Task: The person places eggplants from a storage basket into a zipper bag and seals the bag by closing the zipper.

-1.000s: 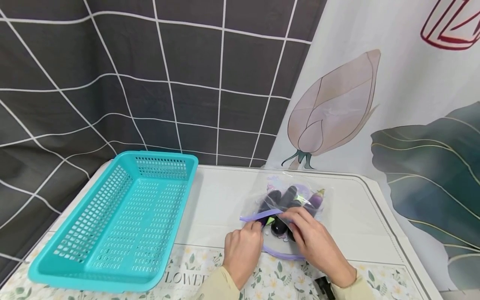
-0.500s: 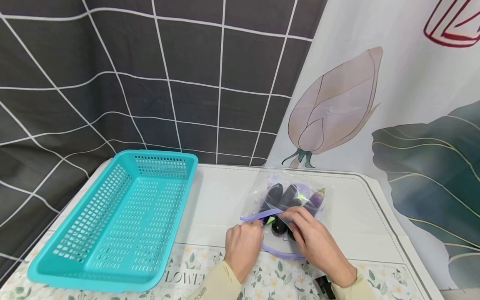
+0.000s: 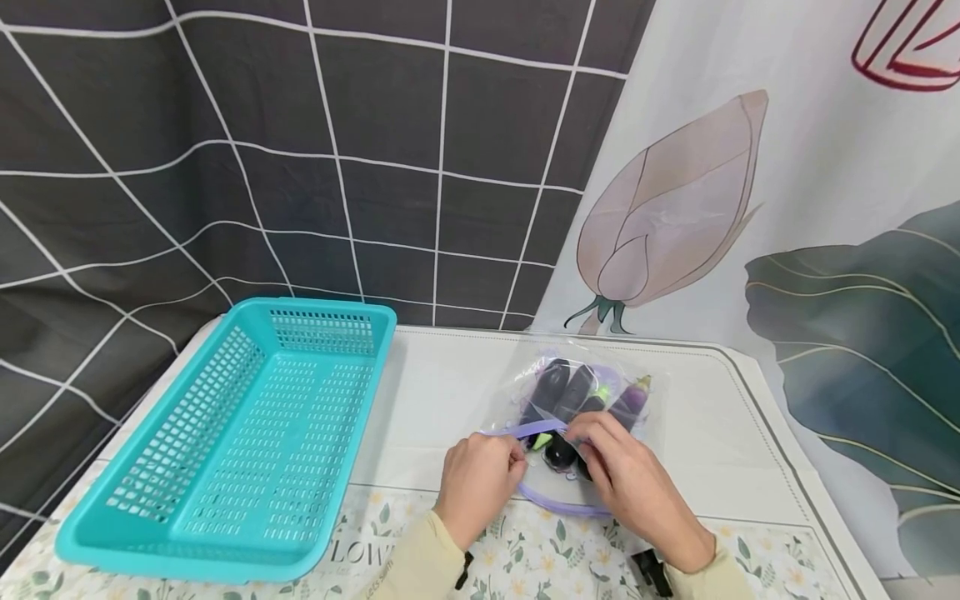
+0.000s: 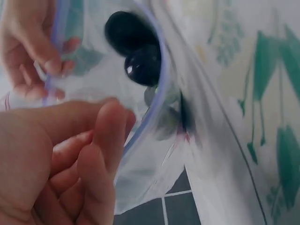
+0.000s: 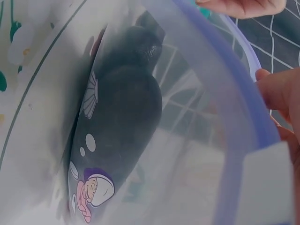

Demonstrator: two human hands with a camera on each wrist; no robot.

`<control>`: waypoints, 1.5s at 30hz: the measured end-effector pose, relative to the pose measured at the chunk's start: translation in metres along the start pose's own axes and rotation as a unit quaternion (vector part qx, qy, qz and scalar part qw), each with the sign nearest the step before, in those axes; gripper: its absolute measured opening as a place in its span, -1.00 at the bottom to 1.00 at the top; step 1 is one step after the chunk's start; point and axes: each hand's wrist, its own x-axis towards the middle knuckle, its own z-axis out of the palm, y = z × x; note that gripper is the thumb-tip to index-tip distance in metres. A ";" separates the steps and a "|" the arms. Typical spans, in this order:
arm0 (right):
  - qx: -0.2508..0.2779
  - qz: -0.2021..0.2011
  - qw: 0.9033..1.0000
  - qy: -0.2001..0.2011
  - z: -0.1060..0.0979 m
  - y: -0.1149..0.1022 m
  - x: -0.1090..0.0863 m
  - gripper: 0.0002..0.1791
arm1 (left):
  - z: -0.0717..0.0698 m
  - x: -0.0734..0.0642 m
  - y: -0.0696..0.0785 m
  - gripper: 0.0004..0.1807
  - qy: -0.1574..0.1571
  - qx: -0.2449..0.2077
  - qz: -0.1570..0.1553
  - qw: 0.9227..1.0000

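Note:
A clear zip bag [image 3: 542, 486] with a purple zip edge lies on the table, its mouth spread apart. Several dark eggplants [image 3: 549, 385] are inside, some with green caps; in the right wrist view a large eggplant [image 5: 119, 112] shows through the printed plastic. My left hand [image 3: 477, 479] pinches the mouth's left end, and its fingertips meet the purple edge in the left wrist view. My right hand [image 3: 633, 479] pinches the upper purple edge between thumb and fingers, partly covering the eggplants. In the left wrist view the right hand [image 4: 35, 51] grips that edge across the opening.
To the left stands a turquoise plastic basket [image 3: 255, 450] with slotted walls. A floral cloth [image 3: 547, 567] covers the table's front part. Behind rise a dark gridded curtain [image 3: 375, 167] and a pale printed curtain [image 3: 675, 208]. A black strap piece [image 3: 651, 572] shows near the right wrist.
My left hand has shifted a little left, and its fingers sit nearer the left end of the bag's mouth. The right hand has barely moved and keeps its hold.

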 end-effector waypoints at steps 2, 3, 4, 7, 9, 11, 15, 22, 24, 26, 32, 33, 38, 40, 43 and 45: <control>0.010 0.004 1.000 0.001 0.000 0.001 0.000 -0.62 | -0.006 0.001 -0.004 -0.85 -0.025 -0.035 -0.005 0.999; 0.015 0.007 1.000 -0.001 -0.001 0.001 -0.001 -0.63 | -0.009 0.001 -0.006 -0.83 -0.036 -0.047 -0.009 0.998; 0.018 0.010 1.000 -0.002 -0.001 0.002 -0.001 -0.63 | -0.012 0.001 -0.008 -0.82 -0.046 -0.056 -0.014 0.997; 0.017 0.027 0.999 -0.011 -0.001 0.002 -0.003 -0.61 | -0.024 0.001 -0.017 -0.85 -0.075 -0.085 -0.038 0.993; 0.015 0.040 0.999 -0.019 -0.001 0.002 -0.003 -0.60 | -0.030 0.002 -0.023 -0.87 -0.075 -0.094 -0.061 0.991; 0.011 0.050 0.998 -0.025 -0.002 0.001 -0.003 -0.57 | -0.036 0.002 -0.029 -0.91 -0.062 -0.094 -0.092 0.989; 0.011 0.050 0.998 -0.030 -0.002 0.001 -0.003 -0.56 | -0.039 0.005 -0.039 -0.94 -0.023 -0.065 -0.138 0.988; 0.005 0.043 0.999 -0.030 -0.002 0.001 -0.002 -0.57 | -0.034 0.008 -0.044 -0.66 -0.090 -0.160 -0.185 0.965; 0.005 0.043 0.998 -0.035 -0.002 0.001 -0.002 -0.58 | -0.030 0.008 -0.044 -0.60 -0.106 -0.201 -0.188 0.956; 0.004 0.041 0.998 -0.042 -0.001 0.002 -0.002 -0.61 | -0.028 0.009 -0.044 -0.59 -0.108 -0.232 -0.189 0.948; 0.006 0.064 0.991 -0.116 -0.005 0.003 -0.005 -0.58 | -0.027 0.013 -0.049 -0.67 -0.073 -0.268 -0.225 0.934; 0.005 0.077 0.987 -0.139 -0.008 0.003 -0.006 -0.55 | -0.027 0.013 -0.050 -0.68 -0.067 -0.276 -0.232 0.931; -0.016 0.107 0.965 -0.240 -0.020 -0.003 -0.011 -0.28 | -0.027 0.016 -0.052 -0.71 -0.043 -0.319 -0.254 0.912; -0.027 0.105 0.959 -0.261 -0.021 -0.009 -0.014 -0.18 | -0.028 0.017 -0.051 -0.72 -0.039 -0.335 -0.260 0.905; -0.048 0.105 0.956 -0.271 -0.020 -0.017 -0.017 -0.21 | -0.030 0.018 -0.050 -0.72 -0.032 -0.343 -0.266 0.900; -0.067 0.109 0.954 -0.270 -0.019 -0.023 -0.018 -0.30 | -0.032 0.018 -0.050 -0.73 -0.026 -0.335 -0.267 0.903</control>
